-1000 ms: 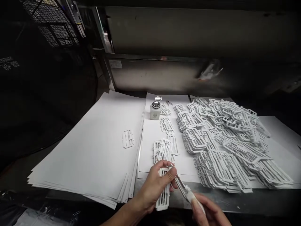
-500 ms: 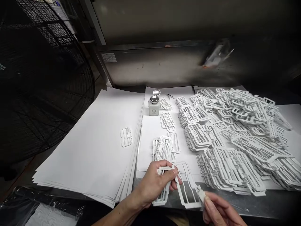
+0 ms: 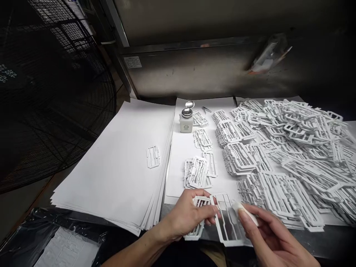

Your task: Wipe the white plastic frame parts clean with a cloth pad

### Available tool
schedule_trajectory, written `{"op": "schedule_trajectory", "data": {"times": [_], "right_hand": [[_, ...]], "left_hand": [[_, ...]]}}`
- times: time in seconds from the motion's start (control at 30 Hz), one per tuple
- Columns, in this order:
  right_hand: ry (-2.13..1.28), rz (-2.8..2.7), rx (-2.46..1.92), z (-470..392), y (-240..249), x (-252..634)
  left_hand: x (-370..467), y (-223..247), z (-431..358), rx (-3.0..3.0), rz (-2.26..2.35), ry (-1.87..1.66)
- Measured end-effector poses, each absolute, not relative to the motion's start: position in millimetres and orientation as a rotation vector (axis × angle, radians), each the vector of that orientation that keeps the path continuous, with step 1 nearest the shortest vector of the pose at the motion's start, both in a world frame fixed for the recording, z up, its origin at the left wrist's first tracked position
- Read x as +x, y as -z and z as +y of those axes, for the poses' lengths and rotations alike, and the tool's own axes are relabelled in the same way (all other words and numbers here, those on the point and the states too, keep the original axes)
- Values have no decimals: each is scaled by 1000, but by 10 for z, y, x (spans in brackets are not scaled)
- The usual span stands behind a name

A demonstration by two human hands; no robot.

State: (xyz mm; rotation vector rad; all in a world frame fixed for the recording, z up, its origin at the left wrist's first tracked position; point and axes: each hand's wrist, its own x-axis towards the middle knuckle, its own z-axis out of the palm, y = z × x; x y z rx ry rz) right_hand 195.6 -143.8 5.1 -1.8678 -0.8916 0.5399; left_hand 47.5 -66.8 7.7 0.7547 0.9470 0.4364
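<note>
My left hand (image 3: pixel 185 215) is closed on white plastic frames. Its thumb pinches the edge of one slotted frame (image 3: pixel 230 243), which tilts out to the right, while several more frames (image 3: pixel 196 234) are stacked against the palm. In my right hand (image 3: pixel 274 237), thumb and fingers grip a small white folded cloth (image 3: pixel 249 215), blurred by motion. This cloth is at the right long edge of the tilted frame. Just beyond my left hand, a loose pile of frames (image 3: pixel 198 172) lies on white paper.
Large white sheets (image 3: pixel 111 159) cover the left side, with a single frame (image 3: pixel 153 157) on them. A pump bottle (image 3: pixel 186 124) with its lid raised stands behind, near nail clippers (image 3: pixel 206 109). Heaped frames (image 3: pixel 300 129) fill the right. A caged fan (image 3: pixel 108 89) stands left.
My right hand has brought the cloth upward along the frame's right edge. My left hand keeps its hold on the frames. The camera view has shifted slightly.
</note>
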Motion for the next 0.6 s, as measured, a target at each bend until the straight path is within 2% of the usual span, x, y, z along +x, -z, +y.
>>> {"op": "schedule_trajectory", "data": {"times": [0.23,0.37,0.6], "right_hand": [[-209,-1657,-1547,-1240,-43,1950],[41,-1763,-1584,-1223,-28,2024],[-31,-1782,-1534,-1218,-17,1990]], "left_hand": [[507,-96,-698,811,937,-422],[501,-64,-708,829,927,-433],[516,-46,-722,888,894,-436]]}}
